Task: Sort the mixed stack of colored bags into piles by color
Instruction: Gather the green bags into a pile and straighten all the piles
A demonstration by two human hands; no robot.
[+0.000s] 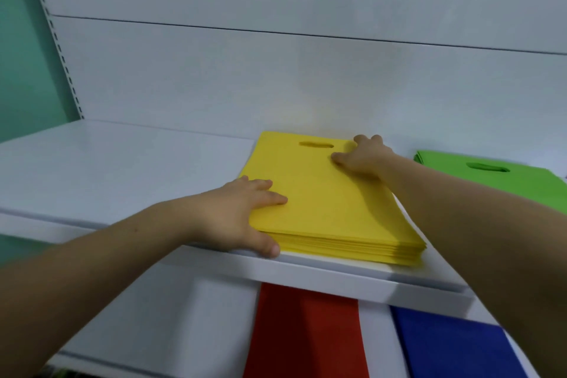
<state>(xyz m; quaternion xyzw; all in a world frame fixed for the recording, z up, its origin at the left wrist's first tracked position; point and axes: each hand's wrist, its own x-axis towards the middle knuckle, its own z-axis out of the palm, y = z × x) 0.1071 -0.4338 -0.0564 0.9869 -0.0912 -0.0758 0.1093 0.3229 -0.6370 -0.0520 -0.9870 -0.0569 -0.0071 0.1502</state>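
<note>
A thick pile of yellow bags (331, 209) lies on the upper white shelf (116, 169), its cut-out handle toward the back wall. My left hand (242, 215) rests against the pile's near left corner, fingers flat on top and thumb along the front edge. My right hand (365, 158) lies on the far right corner, fingers spread over the top bag. A pile of green bags (491, 181) sits to the right on the same shelf. On the shelf below lie red bags (306, 334) and blue bags (454, 347).
A white back panel (276, 77) closes off the shelf behind the piles. At the far left stand a slotted upright (66, 70) and a teal wall (21, 55). Bare shelf surface stretches left of the yellow pile.
</note>
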